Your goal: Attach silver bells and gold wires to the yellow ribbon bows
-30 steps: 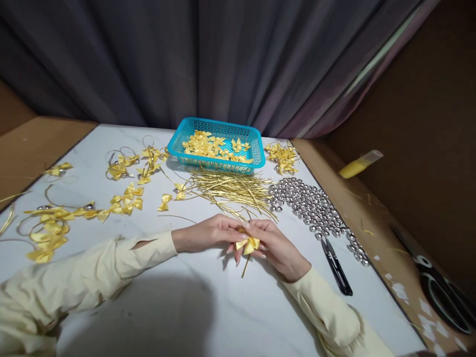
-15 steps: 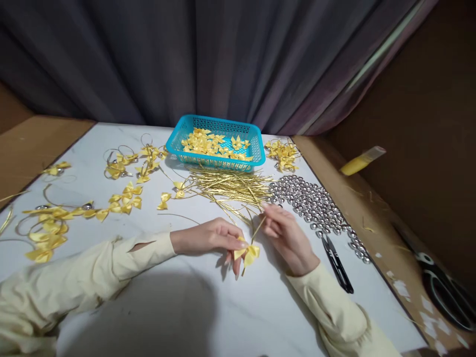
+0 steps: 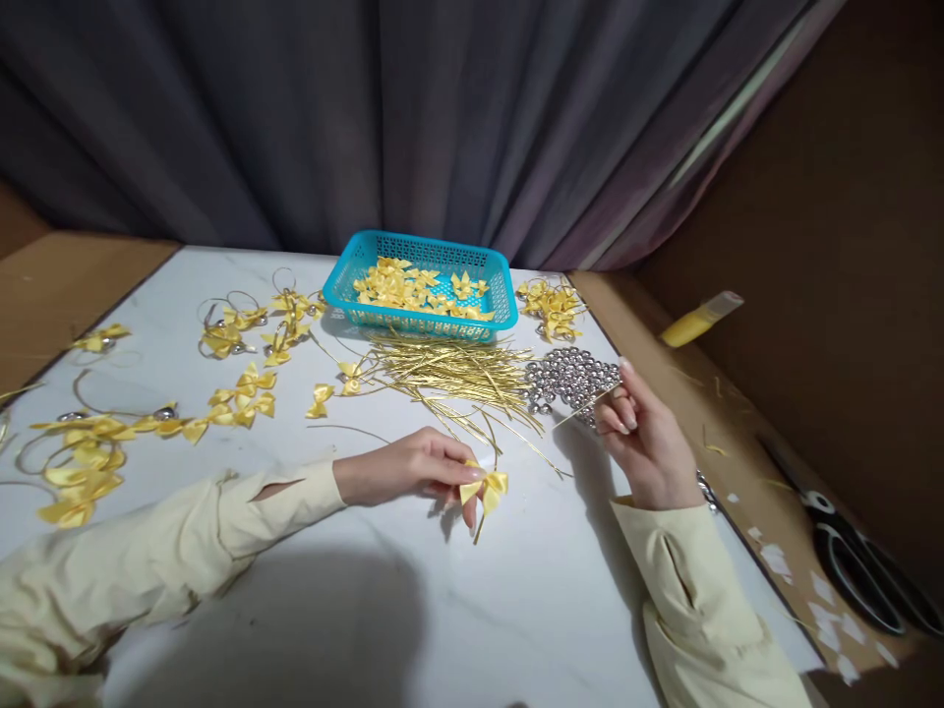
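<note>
Fingers of left hand (image 3: 402, 467) pinching one yellow bow (image 3: 485, 488), right hand (image 3: 645, 442) gripping one gold cord (image 3: 582, 405)

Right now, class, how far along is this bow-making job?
Done: yellow ribbon bows on gold loops lie at the table's left. In hand: left hand pinches one yellow bow; right hand pulls its gold cord. Left: loose bows fill the turquoise basket.

The yellow bow (image 3: 485, 489) looks satin, faintly glossy; gold cords (image 3: 457, 369) gleam metallic; silver bells (image 3: 571, 379) are shiny metal; the perforated turquoise basket (image 3: 420, 317) is plastic; the white tabletop (image 3: 457, 610) looks smooth, matt.
</note>
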